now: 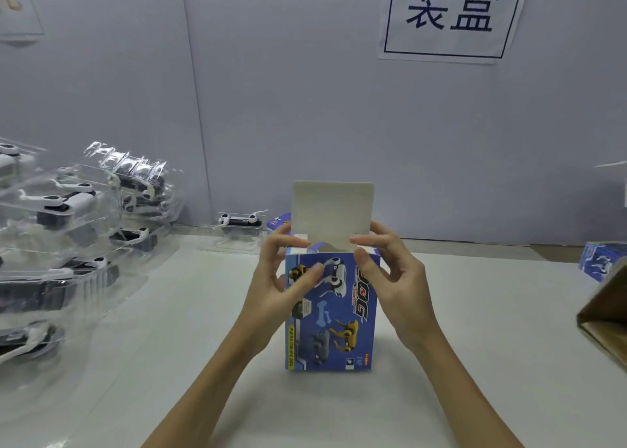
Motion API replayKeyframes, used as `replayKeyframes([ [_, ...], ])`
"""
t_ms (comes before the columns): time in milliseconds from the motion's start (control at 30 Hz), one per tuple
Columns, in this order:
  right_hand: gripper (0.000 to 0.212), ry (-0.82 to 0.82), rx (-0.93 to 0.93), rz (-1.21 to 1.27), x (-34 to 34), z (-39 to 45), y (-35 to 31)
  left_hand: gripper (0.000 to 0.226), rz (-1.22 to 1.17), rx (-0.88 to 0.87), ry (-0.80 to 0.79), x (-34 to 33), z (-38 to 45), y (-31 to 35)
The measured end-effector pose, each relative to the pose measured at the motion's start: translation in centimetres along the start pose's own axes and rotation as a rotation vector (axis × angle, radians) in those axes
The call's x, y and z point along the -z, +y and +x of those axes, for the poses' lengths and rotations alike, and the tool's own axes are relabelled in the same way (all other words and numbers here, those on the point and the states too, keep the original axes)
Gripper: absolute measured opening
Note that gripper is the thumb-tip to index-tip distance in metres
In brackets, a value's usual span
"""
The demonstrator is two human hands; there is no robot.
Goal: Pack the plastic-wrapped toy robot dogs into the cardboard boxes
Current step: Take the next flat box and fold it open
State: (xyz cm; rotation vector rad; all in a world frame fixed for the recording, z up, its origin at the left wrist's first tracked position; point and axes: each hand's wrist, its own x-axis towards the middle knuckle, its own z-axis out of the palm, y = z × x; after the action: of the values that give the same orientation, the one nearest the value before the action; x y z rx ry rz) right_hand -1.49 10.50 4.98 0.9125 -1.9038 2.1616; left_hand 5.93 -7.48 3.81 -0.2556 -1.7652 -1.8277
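Observation:
A blue printed cardboard box (334,325) stands upright mid-table, its plain lid flap (333,215) raised at the back. My left hand (283,271) grips the box's upper left corner, thumb on the front face and fingers over the left side flap. My right hand (386,271) holds the upper right corner, with fingers on the right side flap. What lies inside the box is hidden. A pile of plastic-wrapped toy robot dogs (68,230) lies at the left. One more wrapped dog (241,225) sits by the wall.
Another blue box (279,221) peeks out behind my left hand. A third blue box (599,261) and a brown carton flap (607,315) sit at the right edge. A white sheet covers the table (190,345). A sign (451,13) hangs on the grey wall.

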Motion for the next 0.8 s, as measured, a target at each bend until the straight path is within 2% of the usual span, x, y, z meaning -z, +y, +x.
replayKeyframes([
  [100, 0.032, -0.056, -0.015, 0.054, 0.5, 0.4, -0.2, 0.043, -0.003, -0.069, 0.069, 0.1, 0.5, 0.7],
  [267, 0.069, -0.163, 0.003, 0.087, 1.3, 0.6, -0.8, 0.052, -0.033, -0.091, 0.070, 0.3, 0.6, 0.7],
  [333, 0.065, -0.237, -0.041, 0.081, 1.9, 0.6, -1.0, 0.052, -0.034, -0.132, 0.031, 0.3, 0.6, 0.7],
  [433, 0.068, -0.335, -0.176, 0.069, 2.5, 0.4, -1.3, 0.038, 0.160, -0.177, -0.044, 0.5, 0.3, 0.3],
  [533, 0.071, -0.291, -0.196, 0.061, 2.1, 0.3, -1.3, 0.038, 0.177, -0.132, -0.052, 0.2, -0.1, -0.3],
  [633, 0.075, -0.224, -0.143, 0.065, 1.0, 0.2, -1.2, 0.055, 0.107, -0.111, -0.039, -0.2, -0.2, -0.7],
  [700, 0.078, -0.198, -0.153, 0.084, 0.4, 0.0, -1.0, 0.063, 0.059, -0.149, -0.005, -0.6, -0.4, -0.8],
  [800, 0.065, -0.153, -0.116, 0.083, 0.0, -0.1, -0.7, 0.066, 0.147, -0.267, 0.117, -0.6, -0.4, -0.8],
])
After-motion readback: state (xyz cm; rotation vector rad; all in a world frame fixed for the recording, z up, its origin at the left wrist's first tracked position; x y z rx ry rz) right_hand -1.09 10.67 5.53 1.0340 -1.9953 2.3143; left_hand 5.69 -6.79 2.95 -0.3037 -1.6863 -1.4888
